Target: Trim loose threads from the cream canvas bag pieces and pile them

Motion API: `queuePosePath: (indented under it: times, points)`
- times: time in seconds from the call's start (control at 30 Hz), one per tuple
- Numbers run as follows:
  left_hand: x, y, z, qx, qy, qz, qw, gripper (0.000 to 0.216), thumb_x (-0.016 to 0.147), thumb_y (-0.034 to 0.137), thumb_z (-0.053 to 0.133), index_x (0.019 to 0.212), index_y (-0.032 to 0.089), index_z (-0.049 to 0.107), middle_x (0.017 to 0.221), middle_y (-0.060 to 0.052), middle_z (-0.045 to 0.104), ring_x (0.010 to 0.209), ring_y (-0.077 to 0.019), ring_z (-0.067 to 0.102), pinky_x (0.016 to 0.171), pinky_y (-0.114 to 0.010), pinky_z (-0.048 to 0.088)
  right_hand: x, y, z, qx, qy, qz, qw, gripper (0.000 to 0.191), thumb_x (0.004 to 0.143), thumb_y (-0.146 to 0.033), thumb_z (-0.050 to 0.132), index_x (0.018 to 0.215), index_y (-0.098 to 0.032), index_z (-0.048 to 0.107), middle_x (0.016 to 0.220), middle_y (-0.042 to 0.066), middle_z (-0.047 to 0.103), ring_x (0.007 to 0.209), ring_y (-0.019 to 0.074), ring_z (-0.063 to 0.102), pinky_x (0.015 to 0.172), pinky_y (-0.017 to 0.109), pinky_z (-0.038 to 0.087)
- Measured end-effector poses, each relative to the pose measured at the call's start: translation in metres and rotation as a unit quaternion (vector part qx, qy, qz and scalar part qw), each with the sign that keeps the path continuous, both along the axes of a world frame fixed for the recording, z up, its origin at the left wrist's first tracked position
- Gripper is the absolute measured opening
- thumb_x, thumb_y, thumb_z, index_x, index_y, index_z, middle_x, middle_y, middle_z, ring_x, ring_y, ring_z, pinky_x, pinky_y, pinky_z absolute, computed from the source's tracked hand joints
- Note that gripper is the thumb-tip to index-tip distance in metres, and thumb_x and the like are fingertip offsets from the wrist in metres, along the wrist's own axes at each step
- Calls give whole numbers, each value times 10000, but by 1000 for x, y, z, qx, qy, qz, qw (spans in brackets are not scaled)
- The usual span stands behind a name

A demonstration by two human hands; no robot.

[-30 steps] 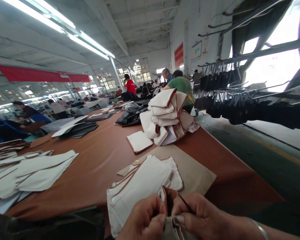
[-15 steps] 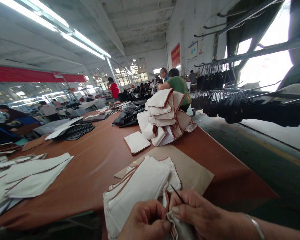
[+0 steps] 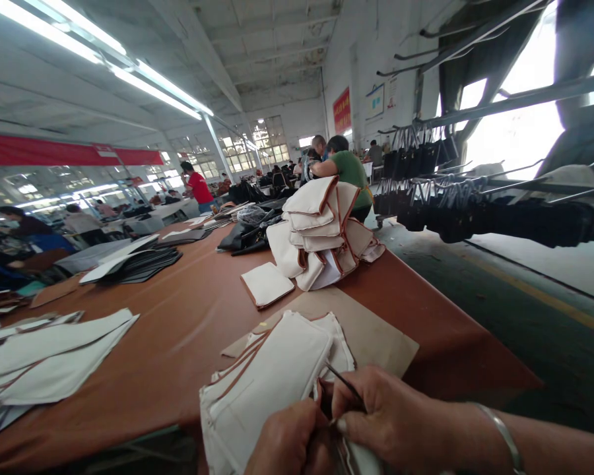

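Observation:
At the lower edge, my left hand (image 3: pixel 291 437) is closed, its fingers pinching a cream fabric piece with brown edging (image 3: pixel 360 459). My right hand (image 3: pixel 393 412) grips the same piece close beside it. A thin dark pointed tool (image 3: pixel 339 377) sticks out from between its fingers toward the upper left; the rest of the tool is hidden. Just beyond my hands lies a stack of cream fabric panels with brown trim (image 3: pixel 272 373), partly over a tan sheet (image 3: pixel 383 336).
A tall pile of folded cream pieces (image 3: pixel 311 227) stands farther back, with one flat piece (image 3: pixel 268 285) beside it. More cream panels (image 3: pixel 74 356) and dark sheets (image 3: pixel 141 264) lie left on the brown tabletop (image 3: pixel 188 303). Black items hang on a rack (image 3: pixel 495 214) at right.
My left hand has turned so its knuckles face up, closer against the right. The tool's tip has shifted slightly left and the view has moved a little. A person in red now appears farther left.

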State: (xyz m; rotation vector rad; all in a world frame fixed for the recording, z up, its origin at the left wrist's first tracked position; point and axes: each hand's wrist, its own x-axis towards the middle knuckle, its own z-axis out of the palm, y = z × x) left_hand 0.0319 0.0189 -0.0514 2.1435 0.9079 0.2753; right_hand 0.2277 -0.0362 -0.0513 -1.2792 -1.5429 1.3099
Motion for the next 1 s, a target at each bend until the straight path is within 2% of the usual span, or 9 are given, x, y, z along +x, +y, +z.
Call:
queuePosePath:
  times: [0.17,0.27,0.43,0.53,0.6,0.7,0.8,0.9,1.0]
  points:
    - [-1,4,-6,-212,-44,55,975,377,801,529,509,736,161,560,669,9,455,641,-132,366,591,-256,300,0,-7,-16,234,-109,-23,966,50,780,-148,549,738,-159,572,699,5,609,617,106,517,587,219,358]
    - [1,2,-5,-215,-95,112,966,548,820,669,503,773,148,664,802,-44,572,811,-178,471,768,-271,374,2,-9,-25,356,-146,7,923,92,813,-135,496,784,-163,579,760,52,648,690,144,571,638,245,396]
    - [8,0,-1,-377,-101,16,920,646,684,787,639,652,165,467,615,40,337,571,-80,248,521,-238,182,13,-7,-30,471,-243,86,844,200,957,-218,418,942,-144,602,812,84,656,699,175,539,646,296,390]
    - [9,-2,7,-312,-68,-9,948,659,695,798,622,669,155,485,609,44,336,571,-74,240,511,-235,161,16,-9,-32,505,-262,100,816,268,995,-249,368,1003,-125,606,825,98,651,729,188,527,650,312,371]
    - [8,-3,12,-234,-67,-23,970,646,760,788,557,686,147,527,614,32,379,583,-83,290,519,-229,195,16,-12,-29,449,-193,79,869,241,977,-280,413,920,-141,601,777,77,628,685,161,503,624,287,364]
    - [7,-2,16,-120,-83,-67,987,585,851,720,483,676,164,526,625,15,434,593,-98,353,519,-223,244,19,-12,-13,211,9,62,975,316,966,-422,470,935,-136,600,794,49,607,685,124,501,619,230,389]
    - [6,3,10,-30,-98,-102,990,518,895,647,457,666,184,492,598,19,437,563,-99,352,498,-216,257,23,-5,5,38,93,104,990,445,963,-532,479,925,-114,624,786,27,568,696,108,474,607,200,373]
    - [5,7,6,23,-110,-98,989,494,903,622,450,656,195,474,579,25,427,554,-101,357,491,-211,261,25,4,10,-12,74,147,986,409,857,-516,651,805,-112,606,693,-8,504,599,77,397,527,186,310]
    - [4,1,8,-28,-129,-87,987,491,901,614,475,651,192,486,596,18,426,579,-106,386,510,-211,278,21,7,1,-26,106,155,982,450,802,-551,702,777,-118,582,681,-9,501,573,68,381,509,187,299]
